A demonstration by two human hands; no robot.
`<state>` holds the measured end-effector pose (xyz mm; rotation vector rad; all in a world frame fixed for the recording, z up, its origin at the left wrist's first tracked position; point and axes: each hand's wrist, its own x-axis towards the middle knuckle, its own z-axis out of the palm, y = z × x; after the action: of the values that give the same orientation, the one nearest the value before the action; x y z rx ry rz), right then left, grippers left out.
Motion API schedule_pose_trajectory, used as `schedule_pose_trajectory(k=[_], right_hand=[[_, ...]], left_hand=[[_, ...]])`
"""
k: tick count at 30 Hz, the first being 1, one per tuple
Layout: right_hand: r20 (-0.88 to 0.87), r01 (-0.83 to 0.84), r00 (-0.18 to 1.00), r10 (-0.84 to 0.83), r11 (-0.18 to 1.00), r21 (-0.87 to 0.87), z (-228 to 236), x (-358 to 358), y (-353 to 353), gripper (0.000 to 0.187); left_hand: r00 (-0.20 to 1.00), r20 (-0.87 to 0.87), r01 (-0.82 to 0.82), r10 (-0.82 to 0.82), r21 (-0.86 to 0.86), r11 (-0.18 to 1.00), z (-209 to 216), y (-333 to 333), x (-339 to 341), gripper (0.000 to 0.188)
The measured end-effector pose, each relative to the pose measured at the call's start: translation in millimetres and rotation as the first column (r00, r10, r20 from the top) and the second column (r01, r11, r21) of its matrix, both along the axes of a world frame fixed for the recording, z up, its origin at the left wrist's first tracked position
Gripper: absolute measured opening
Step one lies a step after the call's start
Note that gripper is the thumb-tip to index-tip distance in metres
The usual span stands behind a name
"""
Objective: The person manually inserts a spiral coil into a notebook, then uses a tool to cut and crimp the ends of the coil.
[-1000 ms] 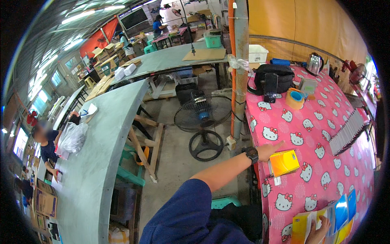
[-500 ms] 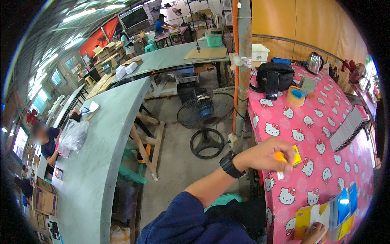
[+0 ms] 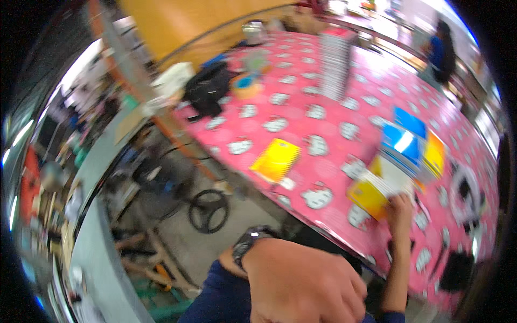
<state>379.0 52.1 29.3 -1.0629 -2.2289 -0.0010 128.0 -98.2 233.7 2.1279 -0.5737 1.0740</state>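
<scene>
My left hand (image 3: 304, 282), with a black watch (image 3: 252, 240) on its wrist, looms large and blurred above the near table edge. Its fingers bend downward and their tips are out of sight. Over on the right, my right hand (image 3: 399, 212) closes on the near edge of a yellow notebook (image 3: 368, 197) whose white pages show. Just beyond it lie blue notebooks (image 3: 401, 142) and another yellow notebook (image 3: 434, 153). A yellow spiral notebook (image 3: 277, 160) lies alone near the table's left edge, a small white piece (image 3: 287, 183) beside it.
A pink patterned cloth (image 3: 323, 207) covers the table. Toward its back are a stack of spiral-bound books (image 3: 335, 67), a black bag (image 3: 209, 89), a tape roll (image 3: 246, 86) and a kettle (image 3: 253, 33). Left of the table stand a fan (image 3: 161, 175) and a grey table (image 3: 99, 253). Another person (image 3: 441, 51) is far right.
The view has swung right. My left hand has let go of the yellow spiral notebook, which now lies on the cloth, and has come back toward me. My right hand stays at the notebooks.
</scene>
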Motion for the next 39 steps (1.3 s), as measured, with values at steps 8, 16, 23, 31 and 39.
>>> schedule_pose_trajectory(k=[8, 16, 23, 31, 39], right_hand=[[-0.222, -0.001, 0.973, -0.057, 0.967, -0.253, 22.6, -11.6, -65.3, 0.017], [-0.645, -0.163, 0.676, -0.356, 0.781, -0.603, -24.4, -5.4, -99.3, 0.016], [-0.843, -0.279, 0.256, -0.473, 0.799, -0.533, -53.6, -43.0, -84.6, 0.015], [-0.676, 0.126, 0.640, -0.365, 0.918, -0.376, -46.6, -6.4, -71.6, 0.019], [-0.103, 0.885, 0.464, -0.880, 0.465, 0.012, -47.8, 258.9, -43.8, 0.020]], left_hand=[[0.241, -0.345, -0.915, 0.907, -0.393, 0.093, -204.0, 55.1, 41.2, 0.055], [0.676, -0.418, -0.539, 0.607, -0.842, 0.020, -280.0, 54.1, 50.5, 0.036], [-0.186, -0.312, -0.923, 0.932, -0.268, -0.274, -250.9, 46.1, 84.1, 0.050], [0.091, -0.229, -0.972, 0.969, 0.191, 0.137, -222.5, 60.6, 81.1, 0.032], [0.153, -0.255, -0.956, 0.955, 0.206, 0.208, -224.4, 55.1, 80.1, 0.038]])
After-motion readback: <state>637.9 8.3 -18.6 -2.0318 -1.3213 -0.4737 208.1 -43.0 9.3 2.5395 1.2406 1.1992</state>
